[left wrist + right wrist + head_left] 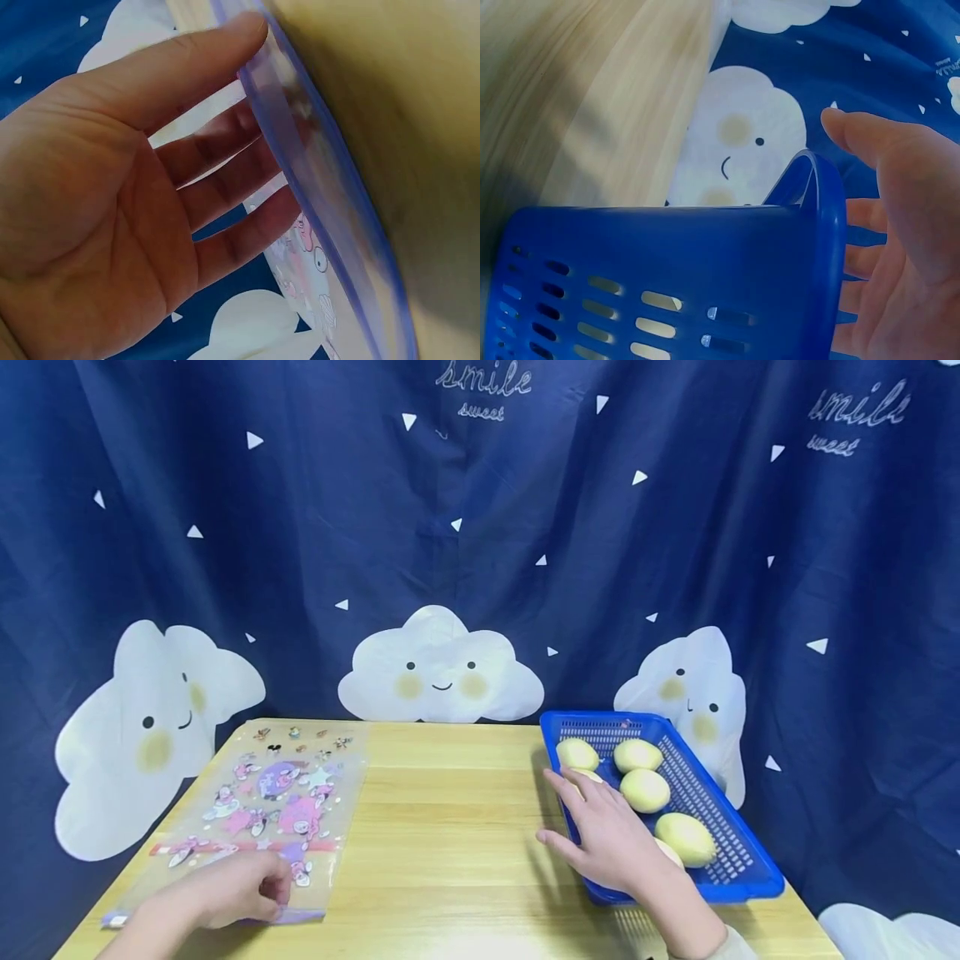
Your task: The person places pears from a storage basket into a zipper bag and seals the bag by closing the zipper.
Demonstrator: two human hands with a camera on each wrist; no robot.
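Observation:
On the left of the table lies a flat clear plastic zip bag [247, 802] with pink and purple cartoon prints. My left hand [234, 887] is over its near end, fingers loosely bent. In the left wrist view the bag's purple edge [330, 150] passes between the thumb and the fingers, which show through the film; no firm pinch is visible. A blue plastic basket [738, 835] stands on the right, holding several pale yellow oval fruits [645, 791] that look like lemons. Above its left side my right hand [611, 835] spreads its fingers, grasping nothing and partly covering some fruits.
Underneath everything is a light wooden table [442, 827]. A dark blue curtain [450, 568] with white clouds and triangles hangs right behind the table's far edge. The basket's right side reaches near the table's right edge.

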